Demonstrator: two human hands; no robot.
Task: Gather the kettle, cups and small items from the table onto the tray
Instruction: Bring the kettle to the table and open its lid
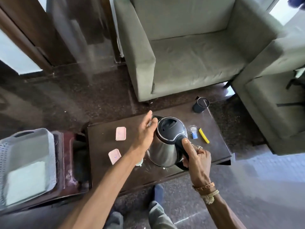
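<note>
Kettle (166,146) first: its black handle is clamped in the right hand (197,160), fingers wrapped round the grip and the thumb laid flat along the top of the handle near the lid, which looks like the natural hold for carrying a heavy, possibly filled vessel upright without letting it swing. It stands or hangs just above the dark low table (148,172), near the middle; whether its base touches the surface I cannot tell.

The left hand (146,128) reaches past the kettle's far side, fingers loosely spread and closed on nothing, its fingertips at the spout side of the body. I judge it is there to steady the metal body, or to reach for something behind that is hidden.

Around it lie the small items left to gather: two pink packets (120,133) to the left, well apart from each other, a yellow sachet (204,135) and a clear wrapped item (193,132) just right of the kettle, and a dark cup (200,104) at the far right corner. A pale object peeks out under the left forearm; it is too hidden to name.

The grey perforated tray (26,164) sits on a separate reddish stand off the table's left end, with nothing from the table visible on it, so the kettle has to travel leftward across the packets.
</note>
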